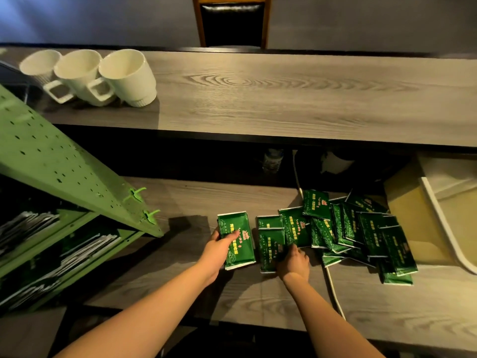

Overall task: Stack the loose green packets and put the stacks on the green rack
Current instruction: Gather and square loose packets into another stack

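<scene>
Head view shows glossy dark green packets with pale printed patterns and white end seams on the lower wooden shelf [180, 254]. Left hand [219, 250] grips a neat stack [236, 240] near the shelf's middle, thumb at its left edge, fingers across the top. Right hand [293, 262] pinches a packet [269, 250] just beside that stack. A loose heap of packets [361, 231] sprawls toward the shelf's right end (partly over a white cable [333, 282]). At the left end stands the green rack [59, 161], its perforated side panel leaning in close to the stack. Three white mugs [103, 76] sit on the upper counter.
</scene>
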Action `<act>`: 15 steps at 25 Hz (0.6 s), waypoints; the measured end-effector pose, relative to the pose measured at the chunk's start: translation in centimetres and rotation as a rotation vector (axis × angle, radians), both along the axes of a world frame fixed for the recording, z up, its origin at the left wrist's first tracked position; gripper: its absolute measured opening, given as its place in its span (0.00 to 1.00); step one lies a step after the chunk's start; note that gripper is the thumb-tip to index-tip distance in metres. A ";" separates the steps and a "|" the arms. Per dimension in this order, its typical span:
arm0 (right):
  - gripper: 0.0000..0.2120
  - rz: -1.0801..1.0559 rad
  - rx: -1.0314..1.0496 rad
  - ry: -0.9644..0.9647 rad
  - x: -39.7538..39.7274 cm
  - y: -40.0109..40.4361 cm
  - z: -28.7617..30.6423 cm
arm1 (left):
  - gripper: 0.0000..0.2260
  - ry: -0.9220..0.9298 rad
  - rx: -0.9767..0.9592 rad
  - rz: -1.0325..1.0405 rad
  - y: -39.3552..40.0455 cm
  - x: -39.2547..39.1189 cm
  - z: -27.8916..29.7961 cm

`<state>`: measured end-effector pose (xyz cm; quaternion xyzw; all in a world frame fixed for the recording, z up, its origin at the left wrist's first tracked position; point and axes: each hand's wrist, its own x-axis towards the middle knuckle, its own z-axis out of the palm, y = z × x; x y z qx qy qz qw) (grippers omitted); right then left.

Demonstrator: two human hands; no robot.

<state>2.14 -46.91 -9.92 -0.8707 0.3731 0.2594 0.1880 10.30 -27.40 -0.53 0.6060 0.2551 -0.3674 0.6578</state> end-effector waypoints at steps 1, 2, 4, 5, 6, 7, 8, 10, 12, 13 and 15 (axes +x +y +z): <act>0.22 -0.015 0.015 0.006 -0.3 -0.3 -0.2 | 0.48 0.008 0.016 -0.002 0.0 0.0 -0.3; 0.19 -0.058 0.059 -0.016 -0.6 -0.4 0.1 | 0.53 0.002 0.009 -0.022 -0.1 -0.1 -0.3; 0.14 -0.275 0.263 -0.180 -1.0 -0.1 1.5 | 0.57 0.010 -0.005 -0.041 -0.4 0.0 -0.7; 0.12 -0.447 0.428 -0.295 -1.3 0.2 2.7 | 0.56 0.011 0.009 -0.044 -0.7 0.0 -0.6; 0.13 -0.598 0.580 -0.392 -1.7 0.5 4.2 | 0.56 0.004 0.003 -0.052 -1.0 0.0 -0.1; 0.14 -0.729 0.685 -0.476 -2.1 0.5 5.6 | 0.55 0.012 0.005 -0.053 -1.1 0.1 -0.1; 0.13 -0.806 0.732 -0.509 -2.5 0.5 6.7 | 0.51 0.008 0.022 -0.070 -1.4 0.3 0.0; 0.08 -0.877 0.810 -0.551 -3.3 0.3 8.6 | 0.50 0.012 0.038 -0.092 -1.7 0.5 0.3; 0.07 -0.913 0.880 -0.635 -3.7 0.2 9.8 | 0.53 0.007 0.006 -0.119 -1.9 0.7 0.7; 0.06 -0.918 0.912 -0.674 -3.7 0.3 10.4 | 0.52 0.008 -0.002 -0.118 -1.9 0.7 1.0; 0.04 -0.857 0.942 -0.724 -3.5 1.0 11.8 | 0.49 -0.021 -0.030 -0.146 -1.8 0.4 1.0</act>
